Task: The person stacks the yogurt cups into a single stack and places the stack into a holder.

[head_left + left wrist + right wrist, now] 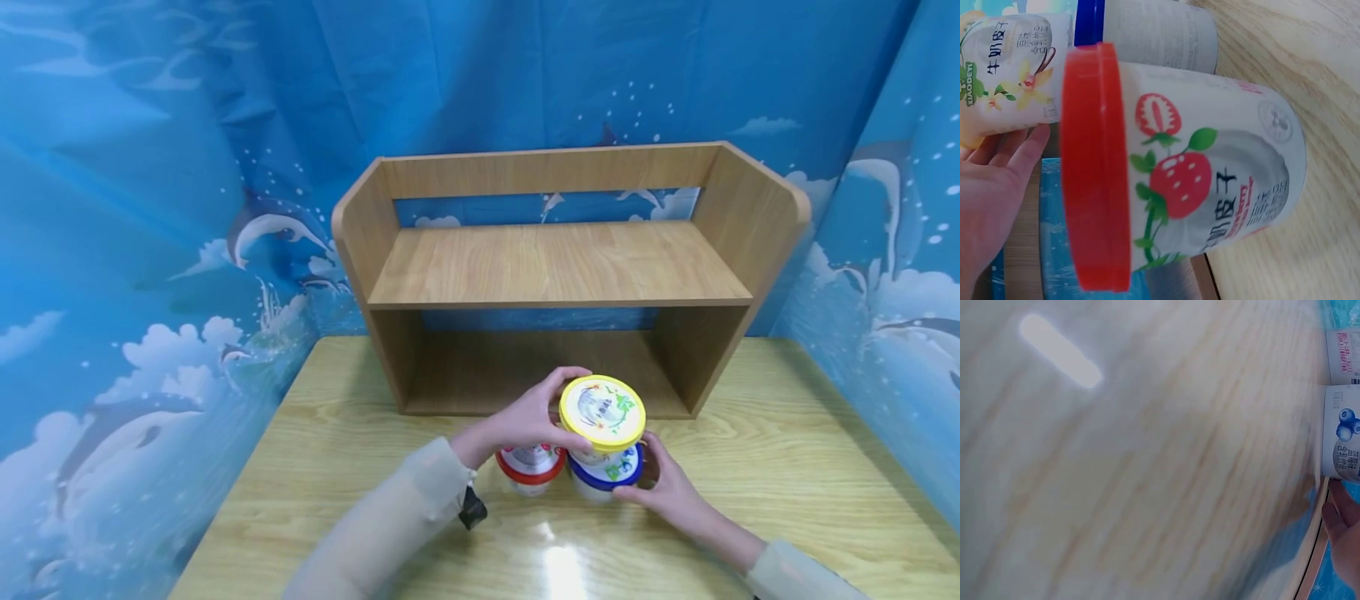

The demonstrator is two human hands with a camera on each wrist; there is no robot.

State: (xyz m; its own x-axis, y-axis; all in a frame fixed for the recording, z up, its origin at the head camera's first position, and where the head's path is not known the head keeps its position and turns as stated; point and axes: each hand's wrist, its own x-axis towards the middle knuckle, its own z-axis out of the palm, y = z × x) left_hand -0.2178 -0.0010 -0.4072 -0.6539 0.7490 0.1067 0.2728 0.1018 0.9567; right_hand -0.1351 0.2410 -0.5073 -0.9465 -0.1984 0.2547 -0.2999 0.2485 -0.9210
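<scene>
In the head view my left hand (525, 419) grips a white tub with a yellow lid (602, 412) from its left side. That tub is right above a tub with a blue lid (613, 472), overlapping its back part; whether the two touch cannot be told. My right hand (672, 492) holds the blue-lidded tub at its right side, thumb toward the front. Just left of it a red-lidded tub (530, 468) stands on the table. Its strawberry label (1185, 175) fills much of the left wrist view. Blueberries on the blue-lidded tub (1341, 440) show in the right wrist view.
A two-level wooden shelf (558, 265) stands behind the tubs at the back of the wood-grain table (360, 467). Blue curtains (510, 75) with dolphins hang behind and at both sides. A black item (472, 508) hangs at the left wrist.
</scene>
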